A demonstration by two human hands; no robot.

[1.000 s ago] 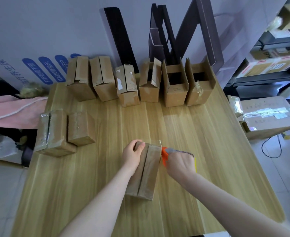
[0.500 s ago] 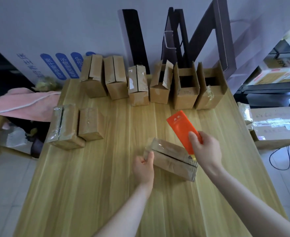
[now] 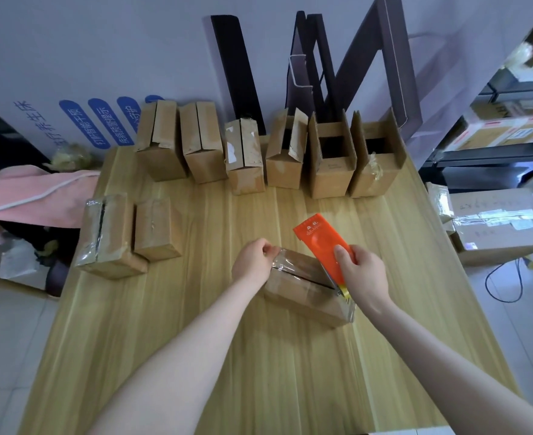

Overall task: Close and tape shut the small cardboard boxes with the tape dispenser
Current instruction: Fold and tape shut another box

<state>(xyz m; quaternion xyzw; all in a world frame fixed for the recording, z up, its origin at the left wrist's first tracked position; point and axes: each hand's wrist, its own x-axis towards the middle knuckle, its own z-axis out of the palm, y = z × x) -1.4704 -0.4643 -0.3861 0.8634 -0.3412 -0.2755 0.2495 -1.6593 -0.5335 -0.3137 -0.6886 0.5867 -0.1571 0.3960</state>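
Your right hand (image 3: 365, 277) is wrapped around the orange tape dispenser (image 3: 318, 243), thumb flat on its face. Its cutting end is tipped down onto the near-right end of the small cardboard box (image 3: 303, 290), an angle that looks suited to tearing the strip off at the edge. Your left hand (image 3: 252, 262) curls over the box's opposite end, where clear tape (image 3: 285, 262) shines along the top seam. That grip probably pins the box against the dispenser's pull. The box lies on its side, slanted across the wooden table (image 3: 196, 340), between your hands. To the left sit a larger taped box (image 3: 108, 237) and a smaller taped box (image 3: 157, 227). A row of six boxes (image 3: 282, 158) waits untaped along the far edge, some with their flaps standing open.
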